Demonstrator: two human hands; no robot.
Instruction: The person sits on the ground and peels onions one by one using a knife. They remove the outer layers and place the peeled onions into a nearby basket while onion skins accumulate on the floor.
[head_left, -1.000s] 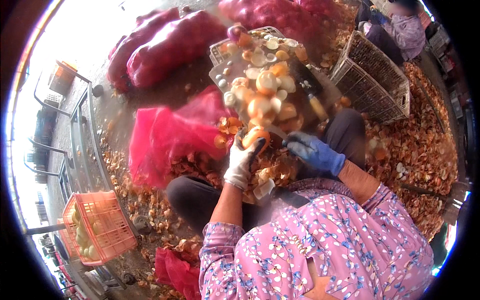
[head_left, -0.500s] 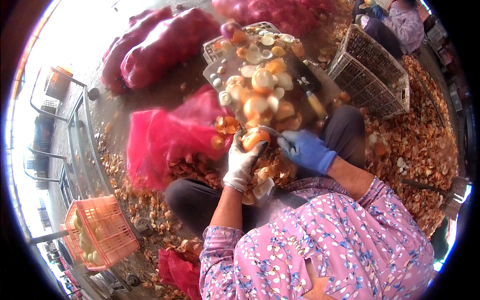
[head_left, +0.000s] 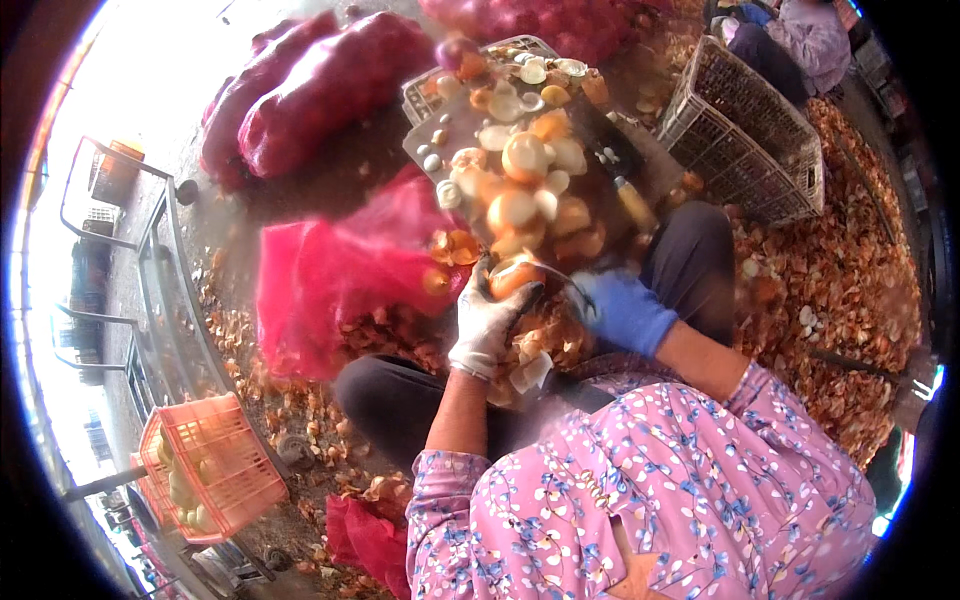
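My left hand (head_left: 484, 322), in a white glove with dark fingertips, is closed around a brown-skinned onion (head_left: 511, 279) above my lap. In its blue glove, my right hand (head_left: 624, 309) grips a small knife (head_left: 551, 270) with a thin curved blade. The tip of that blade lies against the top of the onion; the handle is hidden in the fist. Just beyond my hands, peeled and half-peeled onions (head_left: 524, 160) and cut pieces are heaped on a board (head_left: 428, 146). A large knife with a yellowish handle (head_left: 634, 206) lies at the heap's right side.
Red mesh sacks of onions (head_left: 330, 95) lie at the far left, and an empty pink mesh bag (head_left: 340, 290) nearer. A brown plastic crate (head_left: 745, 140) stands far right, with another person (head_left: 800, 45) beyond. Onion skins (head_left: 830, 290) cover the floor. An orange crate (head_left: 220, 465) sits lower left.
My right hand has moved slightly right and down, away from the onion, and more of the blade shows. The left hand still holds the onion, tilted a little.
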